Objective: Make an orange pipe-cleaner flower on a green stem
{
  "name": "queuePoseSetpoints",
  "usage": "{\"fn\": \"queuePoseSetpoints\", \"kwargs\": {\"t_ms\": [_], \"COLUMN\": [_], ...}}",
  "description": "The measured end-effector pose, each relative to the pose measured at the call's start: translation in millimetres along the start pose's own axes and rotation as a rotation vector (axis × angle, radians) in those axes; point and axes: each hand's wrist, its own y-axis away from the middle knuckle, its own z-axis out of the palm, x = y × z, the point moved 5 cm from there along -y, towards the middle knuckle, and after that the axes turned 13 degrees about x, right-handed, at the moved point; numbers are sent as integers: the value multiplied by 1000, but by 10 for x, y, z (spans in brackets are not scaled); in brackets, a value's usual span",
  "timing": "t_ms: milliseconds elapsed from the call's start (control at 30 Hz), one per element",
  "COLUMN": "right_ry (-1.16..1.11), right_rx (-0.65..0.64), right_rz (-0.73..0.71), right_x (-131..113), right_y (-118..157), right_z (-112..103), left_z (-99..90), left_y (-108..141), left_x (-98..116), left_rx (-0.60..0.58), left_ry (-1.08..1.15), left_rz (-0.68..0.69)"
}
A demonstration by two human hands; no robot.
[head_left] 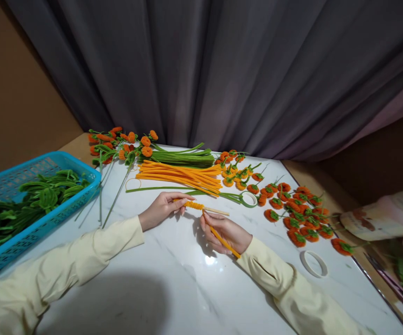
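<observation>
The left hand (163, 209) pinches, fingertips closed, on the coiled part of an orange pipe cleaner (193, 204) wound round a wooden stick (219, 212), over the middle of the surface (173, 284)! The right hand (227, 232), fingers curled in, grips the loose length slanting back to the wrist. Toward the far edge lie bundled green pipe cleaners (187, 158); the blue basket (48, 223) flanks the left edge, green-capped orange ornaments (297, 238) crowd the right!
</observation>
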Motion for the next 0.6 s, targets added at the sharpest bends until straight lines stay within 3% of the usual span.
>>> {"fn": "queuePoseSetpoints", "kwargs": {"t_ms": [167,333,600], "right_ry": [22,22,-15], "right_rx": [-23,-27,-81], "right_rz": [2,24,152], "right_x": [3,-2,-1], "right_y": [-16,-4,23], "right_z": [-17,-22,-1], "left_z": [9,55,25], "left_y": [61,147,139], "left_x": [114,227,217], "left_rx": [124,169,182], "left_ry": [-247,-431,-507], "left_rz": [239,557,631]}}
